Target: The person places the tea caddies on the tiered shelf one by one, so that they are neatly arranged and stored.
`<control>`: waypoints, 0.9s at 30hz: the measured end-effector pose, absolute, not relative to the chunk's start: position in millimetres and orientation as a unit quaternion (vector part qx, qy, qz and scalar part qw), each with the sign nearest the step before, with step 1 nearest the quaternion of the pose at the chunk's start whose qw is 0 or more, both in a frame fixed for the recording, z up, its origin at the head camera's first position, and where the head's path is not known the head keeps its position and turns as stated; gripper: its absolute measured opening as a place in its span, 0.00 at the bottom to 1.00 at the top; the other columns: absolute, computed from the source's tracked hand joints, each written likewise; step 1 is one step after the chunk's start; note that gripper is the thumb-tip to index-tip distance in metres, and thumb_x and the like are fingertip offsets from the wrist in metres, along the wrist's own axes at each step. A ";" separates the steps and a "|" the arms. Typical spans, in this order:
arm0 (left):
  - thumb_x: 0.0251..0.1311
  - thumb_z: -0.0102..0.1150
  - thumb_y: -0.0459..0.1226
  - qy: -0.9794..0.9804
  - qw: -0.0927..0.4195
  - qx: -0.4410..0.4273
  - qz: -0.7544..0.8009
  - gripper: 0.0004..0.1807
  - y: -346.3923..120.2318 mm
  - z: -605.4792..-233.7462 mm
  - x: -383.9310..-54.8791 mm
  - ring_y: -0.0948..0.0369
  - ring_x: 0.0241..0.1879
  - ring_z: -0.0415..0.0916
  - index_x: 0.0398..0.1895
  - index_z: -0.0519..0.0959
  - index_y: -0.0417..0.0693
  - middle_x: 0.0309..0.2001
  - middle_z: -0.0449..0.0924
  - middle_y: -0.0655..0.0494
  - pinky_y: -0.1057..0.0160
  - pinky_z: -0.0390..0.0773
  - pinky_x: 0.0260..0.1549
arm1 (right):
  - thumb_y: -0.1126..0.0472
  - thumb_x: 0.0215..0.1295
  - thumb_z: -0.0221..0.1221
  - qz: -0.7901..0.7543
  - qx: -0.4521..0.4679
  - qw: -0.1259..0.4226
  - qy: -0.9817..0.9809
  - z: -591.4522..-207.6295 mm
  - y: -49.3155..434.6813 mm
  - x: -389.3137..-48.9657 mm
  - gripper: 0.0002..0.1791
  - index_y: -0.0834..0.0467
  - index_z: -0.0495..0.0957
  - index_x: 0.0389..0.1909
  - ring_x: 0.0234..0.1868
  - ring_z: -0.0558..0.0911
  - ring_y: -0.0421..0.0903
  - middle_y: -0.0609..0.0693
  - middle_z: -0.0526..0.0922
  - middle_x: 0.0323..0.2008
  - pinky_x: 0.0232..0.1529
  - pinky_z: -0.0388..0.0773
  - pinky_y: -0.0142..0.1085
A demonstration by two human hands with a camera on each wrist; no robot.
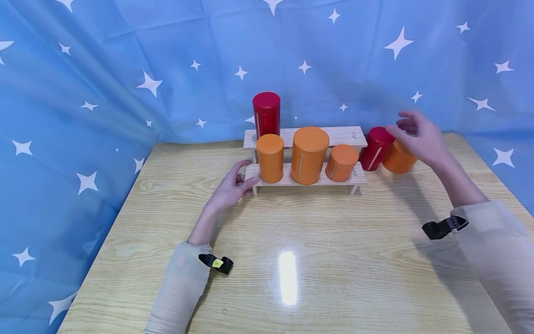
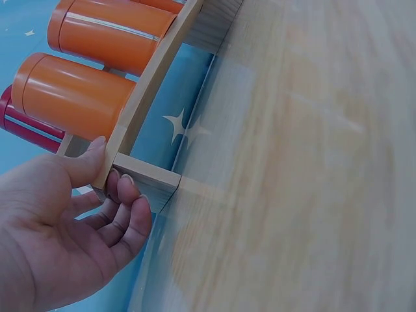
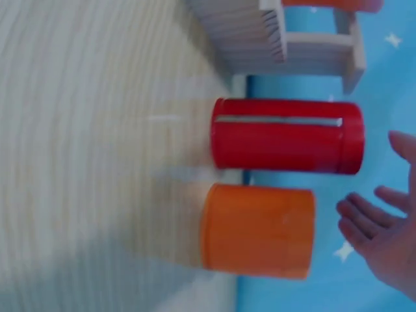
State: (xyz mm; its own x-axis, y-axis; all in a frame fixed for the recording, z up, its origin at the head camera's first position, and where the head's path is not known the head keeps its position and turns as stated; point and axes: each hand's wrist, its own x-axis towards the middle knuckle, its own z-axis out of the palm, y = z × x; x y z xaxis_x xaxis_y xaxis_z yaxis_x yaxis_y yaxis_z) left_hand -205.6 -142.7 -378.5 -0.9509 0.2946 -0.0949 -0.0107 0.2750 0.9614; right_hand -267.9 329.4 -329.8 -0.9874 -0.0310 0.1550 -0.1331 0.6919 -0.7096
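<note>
My left hand [image 1: 230, 186] pinches the left end of the lower tier of a wooden two-step rack [image 1: 267, 179], thumb on top and fingers curled beneath. Three orange canisters line that tier: a slim one [image 1: 270, 160], a large one [image 1: 308, 157] and a short one [image 1: 342, 163]. A tall red canister [image 1: 267, 111] stands on the upper tier at the left. Over on the right, my right hand [image 3: 383, 224] hovers with loosely spread, unburdened fingers above the tops of a red canister [image 3: 286, 135] and an orange canister [image 3: 260, 231], both standing on the table.
The pale wood-grain table [image 1: 333, 260] carries the rack near its back edge. Behind and at the left hangs a blue cloth [image 1: 200, 55] with white stars. Each sleeve has a black wrist strap, one at the left [image 1: 217, 262] and one at the right [image 1: 444, 226].
</note>
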 end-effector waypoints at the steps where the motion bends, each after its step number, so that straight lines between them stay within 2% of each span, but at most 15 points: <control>1: 0.73 0.57 0.35 0.788 0.128 0.090 0.595 0.34 -142.7 -378.6 -205.6 0.42 0.31 0.68 0.77 0.56 0.45 0.26 0.62 0.51 0.58 0.69 0.31 | 0.43 0.73 0.55 0.386 0.043 0.061 -0.919 -332.7 332.1 -268.0 0.42 0.59 0.53 0.79 0.67 0.65 0.70 0.69 0.64 0.71 0.68 0.60 0.61; 8: 0.73 0.57 0.34 0.791 0.127 0.091 0.591 0.34 -142.9 -379.4 -206.1 0.42 0.31 0.69 0.77 0.56 0.45 0.26 0.62 0.51 0.62 0.69 0.29 | 0.42 0.74 0.53 0.382 0.034 0.030 -0.923 -349.2 344.2 -267.9 0.44 0.61 0.49 0.79 0.68 0.62 0.72 0.71 0.60 0.72 0.67 0.58 0.65; 17: 0.73 0.58 0.34 0.789 0.127 0.089 0.594 0.34 -142.2 -379.4 -206.7 0.43 0.31 0.69 0.77 0.56 0.45 0.26 0.62 0.51 0.58 0.70 0.32 | 0.41 0.76 0.48 0.376 0.034 0.044 -0.925 -352.8 351.3 -267.3 0.42 0.63 0.51 0.78 0.69 0.61 0.72 0.71 0.59 0.72 0.68 0.56 0.64; 22: 0.72 0.58 0.34 0.787 0.126 0.089 0.597 0.34 -142.4 -379.0 -206.6 0.41 0.32 0.68 0.77 0.57 0.44 0.25 0.61 0.51 0.55 0.72 0.36 | 0.42 0.77 0.48 0.358 0.035 0.054 -0.932 -356.5 357.3 -267.6 0.41 0.66 0.53 0.77 0.66 0.62 0.72 0.73 0.61 0.70 0.66 0.58 0.66; 27: 0.72 0.58 0.33 0.788 0.122 0.092 0.596 0.34 -143.1 -379.3 -207.0 0.43 0.30 0.68 0.77 0.57 0.43 0.25 0.61 0.52 0.55 0.72 0.35 | 0.42 0.75 0.51 0.327 0.033 0.036 -0.944 -365.0 365.7 -266.9 0.44 0.69 0.51 0.76 0.61 0.63 0.73 0.76 0.61 0.67 0.60 0.61 0.66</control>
State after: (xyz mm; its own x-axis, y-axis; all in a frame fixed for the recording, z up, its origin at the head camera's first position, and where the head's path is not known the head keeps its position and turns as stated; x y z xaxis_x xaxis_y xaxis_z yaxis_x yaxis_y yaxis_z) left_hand -207.0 -143.1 -379.3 -0.9532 0.2908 -0.0828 -0.0007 0.2716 0.9624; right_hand -266.9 365.7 -365.0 -0.9951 -0.0388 0.0905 -0.0864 0.7841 -0.6146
